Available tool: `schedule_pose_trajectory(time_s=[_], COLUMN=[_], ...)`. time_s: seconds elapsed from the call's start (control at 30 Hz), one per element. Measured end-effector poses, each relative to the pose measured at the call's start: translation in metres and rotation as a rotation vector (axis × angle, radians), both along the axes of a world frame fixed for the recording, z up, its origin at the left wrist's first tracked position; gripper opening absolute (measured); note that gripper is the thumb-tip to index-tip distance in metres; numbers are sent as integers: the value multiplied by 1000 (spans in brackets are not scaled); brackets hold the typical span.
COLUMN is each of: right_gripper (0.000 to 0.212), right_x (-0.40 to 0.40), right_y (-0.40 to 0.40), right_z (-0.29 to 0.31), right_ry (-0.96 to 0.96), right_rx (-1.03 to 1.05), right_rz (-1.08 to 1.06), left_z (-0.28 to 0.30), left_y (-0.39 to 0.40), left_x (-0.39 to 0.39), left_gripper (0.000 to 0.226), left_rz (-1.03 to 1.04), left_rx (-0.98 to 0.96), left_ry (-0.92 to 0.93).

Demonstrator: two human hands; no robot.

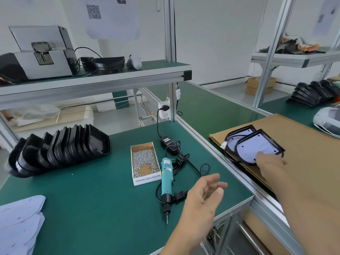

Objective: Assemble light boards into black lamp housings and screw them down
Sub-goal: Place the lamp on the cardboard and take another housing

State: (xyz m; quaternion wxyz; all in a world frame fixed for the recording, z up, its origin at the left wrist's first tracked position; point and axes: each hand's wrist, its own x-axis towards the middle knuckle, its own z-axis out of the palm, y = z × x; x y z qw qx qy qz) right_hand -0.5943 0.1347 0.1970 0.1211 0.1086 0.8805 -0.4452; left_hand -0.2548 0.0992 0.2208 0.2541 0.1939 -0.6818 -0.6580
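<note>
Two black lamp housings with white light boards inside lie overlapped on brown cardboard [303, 144] at the right. My right hand [270, 166] holds the nearer assembled housing [257, 147] at its front edge, fingers on the board; the other housing [239, 134] lies behind it. My left hand [204, 192] hovers open above the green table [92, 199], just right of the teal electric screwdriver [166, 183]. A white box of screws [145, 162] sits left of the screwdriver. A row of empty black housings [60, 150] leans at the table's left. White light boards [20, 223] are stacked at the bottom left.
The screwdriver's power adapter [169, 144] and cables lie behind it, plugged into a socket [164, 111] on the frame post. An aluminium rail [230, 162] divides table and conveyor belt. A shelf above holds a grey machine [42, 56]. More black housings [311, 94] are stacked far right.
</note>
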Motion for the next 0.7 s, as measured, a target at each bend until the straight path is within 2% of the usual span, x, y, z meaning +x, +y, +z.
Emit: schedule_pose_trajectory(time_s=[0.13, 0.23, 0.27, 0.33, 0.43, 0.53, 0.6, 0.7], right_gripper=[74, 52, 52, 69, 81, 74, 56, 22], right_x=[-4, 1, 3, 12, 36, 83, 127, 217], right_y=[9, 12, 15, 20, 26, 16, -2, -36], right_z=[-16, -14, -11, -5, 7, 31, 52, 72], right_ry=[22, 4, -7, -5, 192, 406, 506, 569], right_rx=[-6, -164, -208, -229, -137, -301, -421, -523], right_rz=[35, -27, -32, -6, -23, -51, 73, 548], left_z=[2, 1, 0, -2, -8, -18, -26, -37], left_y=[-9, -20, -24, -33, -54, -81, -98, -119], left_x=[15, 30, 36, 52, 84, 124, 153, 195], left_gripper=[29, 28, 29, 29, 29, 25, 22, 17], left_rz=[38, 88, 110, 163, 270, 445, 588, 780], left_rx=[-1, 12, 16, 6, -33, -65, -72, -107], left_ry=[25, 49, 57, 65, 50, -15, -89, -218])
